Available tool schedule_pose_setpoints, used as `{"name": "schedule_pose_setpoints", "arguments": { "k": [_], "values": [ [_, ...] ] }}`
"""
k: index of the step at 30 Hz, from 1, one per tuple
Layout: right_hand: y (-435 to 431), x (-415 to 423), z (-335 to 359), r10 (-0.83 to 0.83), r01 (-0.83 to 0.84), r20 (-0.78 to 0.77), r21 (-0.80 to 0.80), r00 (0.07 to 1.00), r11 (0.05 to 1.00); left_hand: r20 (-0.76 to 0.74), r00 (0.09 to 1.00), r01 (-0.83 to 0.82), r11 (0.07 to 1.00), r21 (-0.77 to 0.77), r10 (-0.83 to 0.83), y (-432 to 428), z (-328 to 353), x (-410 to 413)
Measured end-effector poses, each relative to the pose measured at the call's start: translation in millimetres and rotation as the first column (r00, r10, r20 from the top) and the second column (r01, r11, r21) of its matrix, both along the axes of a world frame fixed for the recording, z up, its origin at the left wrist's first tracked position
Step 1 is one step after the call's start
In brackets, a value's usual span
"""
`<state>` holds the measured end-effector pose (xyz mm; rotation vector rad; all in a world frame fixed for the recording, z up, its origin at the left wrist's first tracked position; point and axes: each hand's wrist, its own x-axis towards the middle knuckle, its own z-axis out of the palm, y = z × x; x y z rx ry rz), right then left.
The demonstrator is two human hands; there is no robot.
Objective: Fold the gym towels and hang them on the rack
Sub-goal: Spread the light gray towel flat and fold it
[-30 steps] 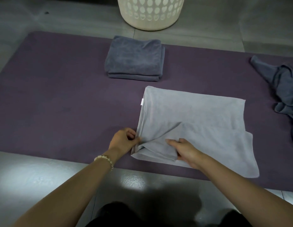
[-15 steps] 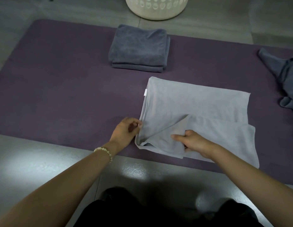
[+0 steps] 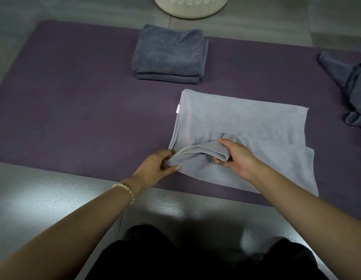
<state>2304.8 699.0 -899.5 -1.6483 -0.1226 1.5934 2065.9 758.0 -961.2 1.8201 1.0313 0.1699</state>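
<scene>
Pale grey terry, the towel (image 3: 246, 126) lies half folded on the purple mat (image 3: 74, 118) at centre right of the frame, a white tag on its left edge. The left hand (image 3: 157, 168) pinches its near corner; the right hand (image 3: 236, 156) grips a raised fold.

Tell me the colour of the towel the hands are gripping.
The towel is plain light grey, with a small white tag; the head view shows it.
</scene>
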Motion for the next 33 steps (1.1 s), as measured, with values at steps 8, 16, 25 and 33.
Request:
{"name": "schedule_pose_setpoints", "arguments": {
  "k": [8, 16, 25, 33],
  "values": [
    [24.0, -8.0, 0.2, 0.164, -0.160, -0.017, 0.129, 0.986, 0.979, -0.295, 0.954, -0.032, 0.996, 0.081, 0.055, 11.7, -1.9, -14.5],
    [-11.0, 59.6, -23.5, 0.231, -0.340, 0.716, 0.010, 0.659, 0.940, -0.293, 0.928, -0.277, 0.951, -0.135, 0.228, 21.7, 12.5, 23.6],
    [-73.4, 185.6, -34.2, 0.676, -0.401, 0.726, -0.586, 0.126, 0.704, -0.134, 0.835, -0.551, 0.805, -0.219, 0.534, 35.2, 14.3, 84.1],
    [-83.1, 213.7, -10.5, 0.067, -0.115, 0.671, 0.027, 0.738, 0.993, 0.111, 0.778, -0.621, 0.783, -0.009, 0.618, 35.7, 5.6, 77.0]
  ]
}}
